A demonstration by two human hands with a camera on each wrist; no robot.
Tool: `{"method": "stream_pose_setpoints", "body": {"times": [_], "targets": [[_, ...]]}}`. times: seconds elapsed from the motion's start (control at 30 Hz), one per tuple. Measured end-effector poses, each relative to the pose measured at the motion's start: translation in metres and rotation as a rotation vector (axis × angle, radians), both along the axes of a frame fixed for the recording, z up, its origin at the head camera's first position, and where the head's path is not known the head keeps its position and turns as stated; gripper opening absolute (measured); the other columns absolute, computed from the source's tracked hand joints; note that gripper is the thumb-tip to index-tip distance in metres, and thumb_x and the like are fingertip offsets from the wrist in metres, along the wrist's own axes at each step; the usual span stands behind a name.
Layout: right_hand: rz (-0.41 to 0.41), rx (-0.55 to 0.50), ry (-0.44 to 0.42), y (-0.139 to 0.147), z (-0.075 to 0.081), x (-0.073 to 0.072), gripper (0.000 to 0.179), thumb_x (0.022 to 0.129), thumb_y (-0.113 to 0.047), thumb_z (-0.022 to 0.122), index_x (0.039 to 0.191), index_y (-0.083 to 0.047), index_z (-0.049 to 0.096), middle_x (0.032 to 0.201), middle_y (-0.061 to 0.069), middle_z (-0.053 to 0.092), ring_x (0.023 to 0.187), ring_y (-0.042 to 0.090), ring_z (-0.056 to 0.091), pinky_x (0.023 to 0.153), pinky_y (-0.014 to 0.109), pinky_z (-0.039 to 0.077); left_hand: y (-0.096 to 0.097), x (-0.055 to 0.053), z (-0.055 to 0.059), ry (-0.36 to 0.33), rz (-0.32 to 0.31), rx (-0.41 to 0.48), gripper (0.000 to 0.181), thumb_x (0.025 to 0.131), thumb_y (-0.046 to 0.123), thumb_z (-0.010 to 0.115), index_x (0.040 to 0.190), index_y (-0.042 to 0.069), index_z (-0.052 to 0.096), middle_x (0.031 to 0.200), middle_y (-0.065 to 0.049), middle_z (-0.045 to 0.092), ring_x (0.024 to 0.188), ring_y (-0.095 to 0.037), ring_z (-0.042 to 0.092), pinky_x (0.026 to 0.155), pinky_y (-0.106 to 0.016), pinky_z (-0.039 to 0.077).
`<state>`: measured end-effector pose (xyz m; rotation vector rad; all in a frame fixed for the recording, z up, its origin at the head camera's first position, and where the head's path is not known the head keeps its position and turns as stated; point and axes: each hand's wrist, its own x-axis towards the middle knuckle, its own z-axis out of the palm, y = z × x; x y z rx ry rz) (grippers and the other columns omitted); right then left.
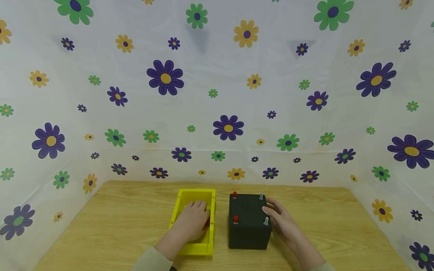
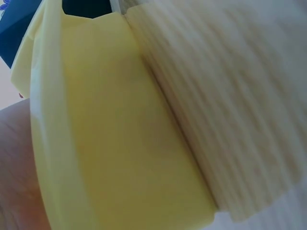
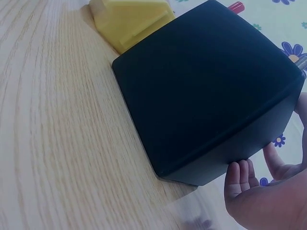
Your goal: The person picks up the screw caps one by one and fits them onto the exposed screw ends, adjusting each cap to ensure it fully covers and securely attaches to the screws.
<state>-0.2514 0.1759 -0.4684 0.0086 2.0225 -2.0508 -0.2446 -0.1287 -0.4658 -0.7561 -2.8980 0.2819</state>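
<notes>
My left hand [image 1: 193,222] reaches down into a yellow bin [image 1: 209,248], and its fingertips are hidden. A bit of something red [image 1: 206,223] shows beside that hand, inside the bin. Right of the bin stands a black box [image 1: 249,237] with two red-capped posts [image 1: 235,219] on its left side and two bare metal bolts [image 1: 266,221] on its right. My right hand [image 1: 283,222] holds the box at its right side, thumb on the top edge; in the right wrist view the curled fingers [image 3: 244,175] touch the side face.
Both containers stand on a wood-grain table [image 1: 118,226]. White cloth [image 1: 217,56] printed with green, orange and purple flowers hangs behind the table and along both sides. The bin and box are a short gap apart.
</notes>
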Motion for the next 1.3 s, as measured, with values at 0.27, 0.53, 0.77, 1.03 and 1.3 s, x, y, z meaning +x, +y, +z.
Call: {"method": "stream_pose_setpoints", "body": {"times": [0.27,0.53,0.77,1.03,1.3], "targets": [[0.008,0.003,0.007,-0.0005,0.0009,0.0004,0.06,0.107,-0.023,0.058,0.16,-0.005,0.034,0.162,0.022,0.039,0.132,0.022,0.055,0.111,0.031,0.046,0.0004,0.0019,0.0038,-0.027,0.023,0.005,0.028,0.096,0.034,0.078,0.11,0.01,0.074,0.108,-0.006,0.062,0.105,-0.024,0.059,0.101,-0.043,0.054],[0.009,0.006,0.012,-0.0012,0.0018,-0.0012,0.062,0.107,-0.024,0.058,0.161,-0.005,0.033,0.164,0.023,0.037,0.137,0.026,0.052,0.117,0.037,0.042,-0.0002,0.0025,0.0057,-0.004,0.027,0.0,0.023,0.096,0.031,0.077,0.101,0.008,0.074,0.106,-0.007,0.062,0.102,-0.023,0.059,0.098,-0.043,0.055],[0.013,0.001,0.013,-0.001,0.0022,-0.0014,0.063,0.107,-0.023,0.058,0.161,-0.005,0.032,0.164,0.023,0.036,0.137,0.025,0.053,0.114,0.034,0.045,-0.0021,0.0024,0.0061,0.003,0.021,0.001,0.022,0.095,0.031,0.078,0.1,0.009,0.074,0.104,-0.006,0.062,0.1,-0.023,0.059,0.096,-0.041,0.055],[0.016,0.0,0.014,-0.0006,0.0022,-0.001,0.061,0.108,-0.022,0.057,0.161,-0.005,0.033,0.163,0.023,0.038,0.132,0.021,0.056,0.108,0.028,0.048,-0.0043,0.003,0.0055,0.017,0.01,0.007,0.023,0.093,0.031,0.08,0.097,0.01,0.073,0.102,-0.006,0.062,0.098,-0.023,0.059,0.092,-0.04,0.055],[0.003,0.003,0.028,-0.0013,-0.0023,-0.0017,0.06,0.108,-0.02,0.056,0.161,-0.001,0.032,0.162,0.025,0.037,0.126,0.016,0.057,0.096,0.018,0.051,-0.0057,0.0039,0.0036,0.052,-0.006,-0.008,0.02,0.091,0.03,0.081,0.092,0.011,0.073,0.095,-0.004,0.059,0.092,-0.021,0.057,0.086,-0.037,0.055]]}}
